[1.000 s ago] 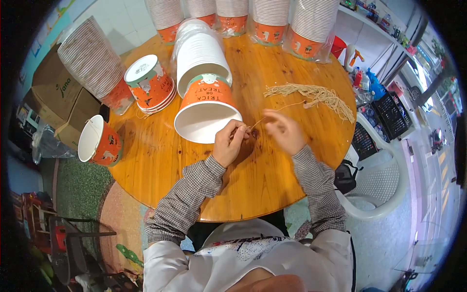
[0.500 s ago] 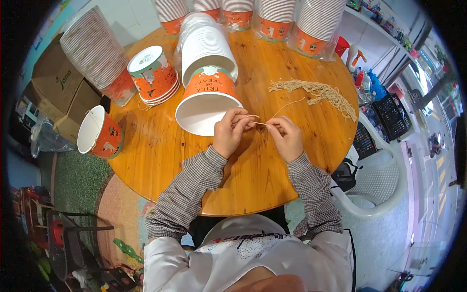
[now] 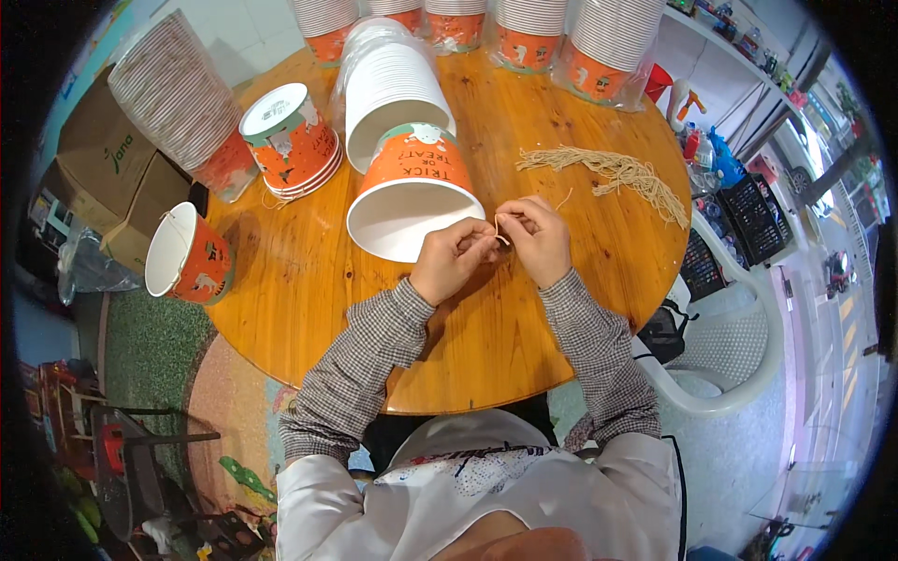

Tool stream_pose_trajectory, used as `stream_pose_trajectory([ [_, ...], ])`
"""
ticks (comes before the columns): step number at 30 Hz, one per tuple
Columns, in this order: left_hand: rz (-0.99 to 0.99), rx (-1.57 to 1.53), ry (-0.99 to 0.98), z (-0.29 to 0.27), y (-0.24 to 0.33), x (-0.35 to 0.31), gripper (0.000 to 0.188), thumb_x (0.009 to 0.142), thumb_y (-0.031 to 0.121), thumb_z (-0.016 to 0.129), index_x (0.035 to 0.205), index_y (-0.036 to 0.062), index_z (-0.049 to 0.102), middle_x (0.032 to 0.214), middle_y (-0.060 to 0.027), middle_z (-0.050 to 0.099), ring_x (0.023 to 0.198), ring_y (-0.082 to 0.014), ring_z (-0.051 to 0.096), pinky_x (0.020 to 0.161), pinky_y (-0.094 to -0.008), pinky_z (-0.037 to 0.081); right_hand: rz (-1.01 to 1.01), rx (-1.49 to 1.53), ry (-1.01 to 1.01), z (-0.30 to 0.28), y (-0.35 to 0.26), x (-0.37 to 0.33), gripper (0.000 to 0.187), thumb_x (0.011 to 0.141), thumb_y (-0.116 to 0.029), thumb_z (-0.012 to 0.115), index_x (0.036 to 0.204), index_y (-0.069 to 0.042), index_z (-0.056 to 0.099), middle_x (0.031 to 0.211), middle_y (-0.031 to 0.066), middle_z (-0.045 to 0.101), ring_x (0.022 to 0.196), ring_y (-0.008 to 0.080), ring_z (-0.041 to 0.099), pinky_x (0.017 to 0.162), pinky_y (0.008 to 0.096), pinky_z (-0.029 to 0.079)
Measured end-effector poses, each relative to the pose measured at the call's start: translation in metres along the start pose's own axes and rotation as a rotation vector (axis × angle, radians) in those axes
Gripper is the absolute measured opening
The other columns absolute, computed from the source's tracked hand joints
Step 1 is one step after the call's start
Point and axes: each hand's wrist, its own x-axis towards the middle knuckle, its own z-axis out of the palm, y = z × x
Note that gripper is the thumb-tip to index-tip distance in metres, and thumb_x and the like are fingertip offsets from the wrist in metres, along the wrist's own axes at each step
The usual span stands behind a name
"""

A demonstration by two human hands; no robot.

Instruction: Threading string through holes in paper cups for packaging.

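My left hand (image 3: 451,257) and my right hand (image 3: 538,238) meet fingertip to fingertip over the table, both pinching one thin tan string (image 3: 498,232). A loose end of it sticks up past my right hand. Just beyond my left hand, an orange paper bucket (image 3: 421,168) lies on its side, its white mouth toward me. Behind it lies a nested stack of white-walled paper buckets (image 3: 398,98) in clear plastic. To the right rests a bundle of tan strings (image 3: 613,171).
On the round wooden table (image 3: 318,318), an upright orange bucket (image 3: 192,254) with a string handle stands at the left edge. An upside-down bucket stack (image 3: 292,140) is behind it. Several wrapped stacks line the far side. A white plastic chair (image 3: 720,346) stands at right.
My hands have come together, the right one moving left and up toward the left. The lying bucket has shifted slightly to the right.
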Motion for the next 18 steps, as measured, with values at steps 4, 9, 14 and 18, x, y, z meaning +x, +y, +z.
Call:
stream_pose_trajectory([
  [4, -0.184, -0.27, 0.014, 0.0, -0.002, 0.002, 0.012, 0.095, 0.004, 0.055, 0.101, -0.0058, 0.058, 0.085, -0.0057, 0.065, 0.074, -0.0105, 0.064, 0.068, -0.0224, 0.054, 0.263, 0.366, 0.038, -0.001, 0.006, -0.004, 0.009, 0.088, -0.005, 0.064, 0.094, 0.002, 0.062, 0.085, 0.0017, 0.061, 0.073, 0.0068, 0.06, 0.063, 0.021, 0.049],
  [9, -0.209, -0.41, 0.081, 0.0, 0.005, 0.002, 0.011, 0.096, 0.005, 0.054, 0.1, -0.0051, 0.058, 0.086, -0.0055, 0.065, 0.072, -0.0097, 0.062, 0.067, -0.0223, 0.054, 0.174, 0.322, -0.06, -0.006, -0.003, -0.02, 0.012, 0.086, -0.004, 0.067, 0.095, 0.002, 0.061, 0.084, 0.0023, 0.062, 0.074, 0.0076, 0.061, 0.066, 0.0206, 0.05],
  [14, -0.154, -0.361, 0.088, -0.001, 0.003, 0.002, 0.011, 0.095, 0.004, 0.054, 0.1, -0.005, 0.058, 0.087, -0.0061, 0.065, 0.071, -0.0096, 0.062, 0.066, -0.023, 0.054, 0.137, 0.263, -0.066, 0.002, -0.007, -0.019, 0.011, 0.086, -0.003, 0.066, 0.094, 0.002, 0.061, 0.085, 0.0041, 0.063, 0.076, 0.0092, 0.062, 0.068, 0.0218, 0.051],
  [18, -0.152, -0.316, 0.117, 0.001, 0.009, 0.0, 0.01, 0.094, 0.004, 0.056, 0.097, -0.0053, 0.059, 0.087, -0.0065, 0.066, 0.071, -0.0099, 0.063, 0.064, -0.0227, 0.054, 0.088, 0.209, -0.033, 0.001, -0.013, -0.018, 0.007, 0.087, -0.001, 0.064, 0.092, 0.003, 0.06, 0.084, 0.0044, 0.062, 0.077, 0.0098, 0.063, 0.068, 0.0229, 0.052],
])
